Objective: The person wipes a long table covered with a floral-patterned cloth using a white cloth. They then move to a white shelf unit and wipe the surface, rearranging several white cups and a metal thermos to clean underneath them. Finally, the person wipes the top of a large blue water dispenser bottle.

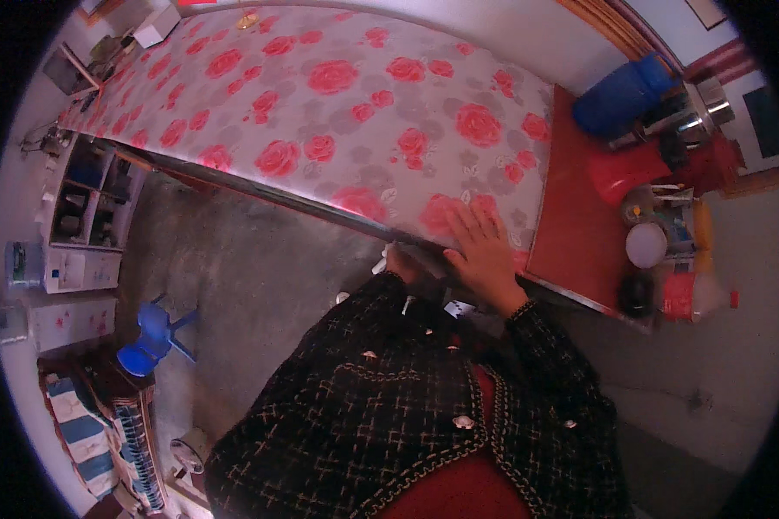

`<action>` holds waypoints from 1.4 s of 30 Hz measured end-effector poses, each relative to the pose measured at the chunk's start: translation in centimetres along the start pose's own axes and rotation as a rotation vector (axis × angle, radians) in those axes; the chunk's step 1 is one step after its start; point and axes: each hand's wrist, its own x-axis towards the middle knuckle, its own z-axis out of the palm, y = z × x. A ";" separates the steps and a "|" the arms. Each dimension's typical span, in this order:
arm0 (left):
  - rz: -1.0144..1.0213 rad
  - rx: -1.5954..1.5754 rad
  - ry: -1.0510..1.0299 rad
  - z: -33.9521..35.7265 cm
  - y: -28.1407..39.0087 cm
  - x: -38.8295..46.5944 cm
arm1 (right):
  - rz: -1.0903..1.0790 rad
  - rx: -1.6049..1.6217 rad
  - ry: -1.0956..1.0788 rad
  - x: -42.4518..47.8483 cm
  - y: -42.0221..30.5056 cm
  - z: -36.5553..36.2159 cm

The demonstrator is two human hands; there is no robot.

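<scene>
A broad raised surface is covered with a pale cloth (363, 117) printed with red roses. My right hand (480, 253) lies palm down on the cloth near its front right corner, fingers spread and holding nothing. Lower and to the left, my left hand (406, 265) is at the front edge of the surface, partly dark and blurred. A small white thing (380, 261) shows beside its fingers; whether the hand grips it cannot be told.
A red-brown board (571, 214) borders the cloth at the right, with a blue container (623, 94), a white round lid (646, 245) and a red-and-white tub (680, 296) among other items. A blue plastic stool (152, 334) stands on the grey floor at left, near a shelf unit (91, 194).
</scene>
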 end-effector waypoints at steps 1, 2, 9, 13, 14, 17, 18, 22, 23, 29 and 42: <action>-0.065 -0.098 0.016 -0.2 0.5 0.2 | -0.006 -0.004 0.009 0.0 0.0 0.1; -0.087 0.002 0.002 -0.6 1.1 0.4 | 0.005 0.001 -0.007 0.0 -0.1 0.1; -0.253 0.571 0.055 -2.0 10.6 2.1 | 0.025 0.006 -0.046 0.0 -0.1 0.3; -0.122 0.849 -0.090 1.0 16.5 2.1 | 0.035 -0.022 -0.051 -0.6 0.5 0.8; -0.071 0.908 -0.137 1.8 18.5 2.0 | 0.036 -0.013 -0.055 -0.5 0.4 0.7; -0.196 -0.124 0.036 -0.3 15.2 1.1 | 0.010 0.014 -0.068 0.2 -0.3 0.3; -0.214 -0.484 0.101 0.1 15.9 1.1 | 0.017 0.008 -0.070 0.1 -0.2 0.3; -0.163 -1.329 0.096 4.4 26.3 0.0 | 0.024 -0.043 -0.071 -0.3 0.1 0.3; -0.126 -1.369 0.019 4.3 26.3 -0.2 | 0.018 -0.042 -0.075 -0.4 0.1 0.2; -0.091 -1.349 0.218 1.8 19.1 1.5 | 0.006 -0.044 -0.081 -0.4 0.0 -0.6; 0.306 -0.857 0.251 -6.8 1.4 7.1 | -0.032 -0.065 -0.078 0.3 -0.4 -1.3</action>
